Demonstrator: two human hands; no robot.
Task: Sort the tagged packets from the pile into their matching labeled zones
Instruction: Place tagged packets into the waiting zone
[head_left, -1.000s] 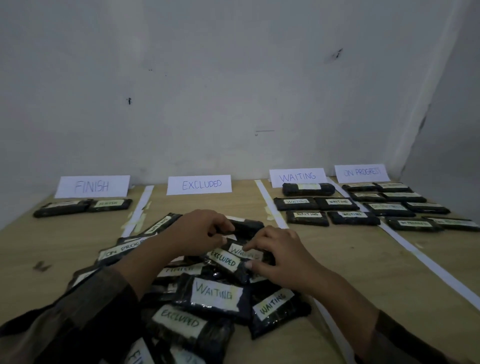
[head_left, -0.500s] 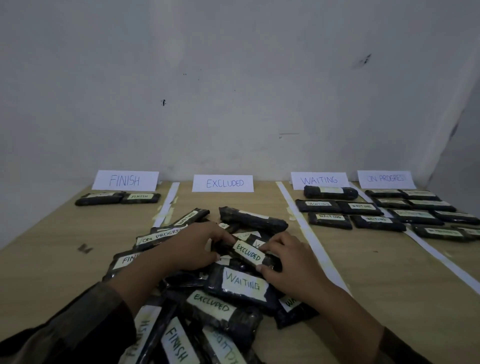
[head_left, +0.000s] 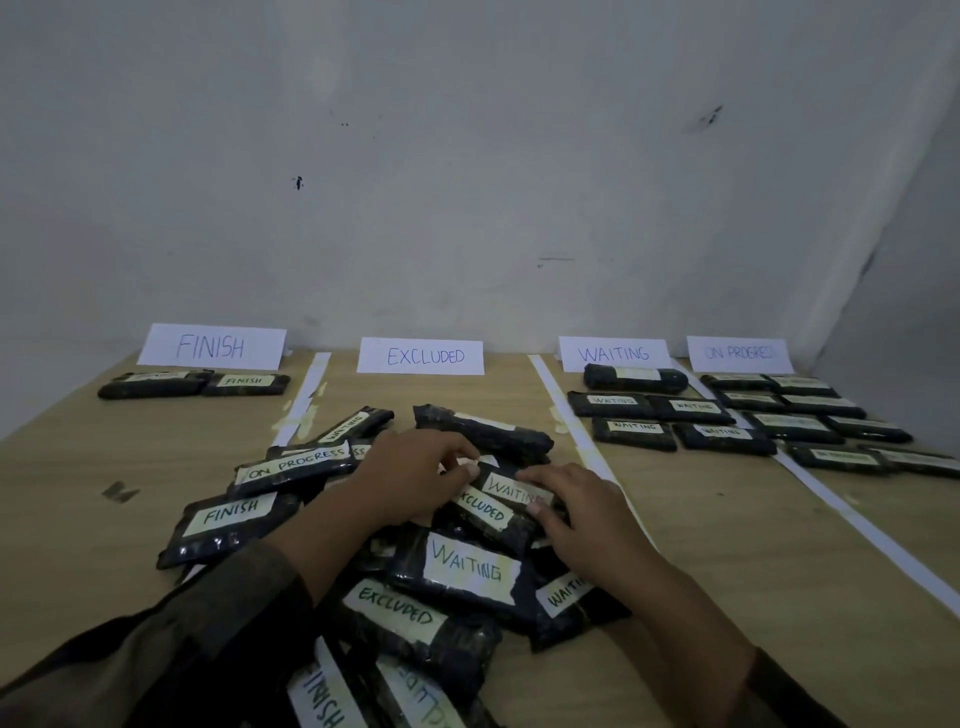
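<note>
Little has shifted in half a sec. Both hands stay on the middle of the pile (head_left: 405, 561), but a small WAITING packet (head_left: 511, 489) now shows its tag between the fingertips, where the EXCLUDED packet (head_left: 483, 512) lay uppermost before.

Nearest, at the bottom edge, lies a FINISH packet (head_left: 322, 696) w/ dark sleeves either side. Next out, a near EXCLUDED packet (head_left: 400, 613) & a big WAITING packet (head_left: 467, 569) sit on top of the heap.

Just past those, the left hand (head_left: 410, 478) is narrow, fingers curled, tips & thumb nipping the left end of the small WAITING packet. The right hand (head_left: 582, 519) holds its right end, fingers over the far edge, thumb on the near one. That packet rests partly on the EXCLUDED packet & doesn't look lifted clear yet.

Handling, prob.: the black glossy wrap suggests a light, slightly squashy, slick packet, & the paper tag is only stuck on. Best grip is by the short ends or long edges, not the tag. A straight lift should keep the packet below from dragging along.

Further out, left of the hands, an ON PROGRESS packet (head_left: 296, 465) lies across others. On the desk (head_left: 727, 545), white paper strips (head_left: 550, 384) split the lanes.

At the back:
- FINISH sign (head_left: 210, 346) w/ two packets (head_left: 192, 383)
- EXCLUDED sign (head_left: 423, 356)
- WAITING sign (head_left: 613, 354) w/ five packets (head_left: 675, 410), one lane right of the pile & the likely drop spot
- ON PROGRESS sign (head_left: 740, 353) w/ more rows (head_left: 810, 415)
</note>
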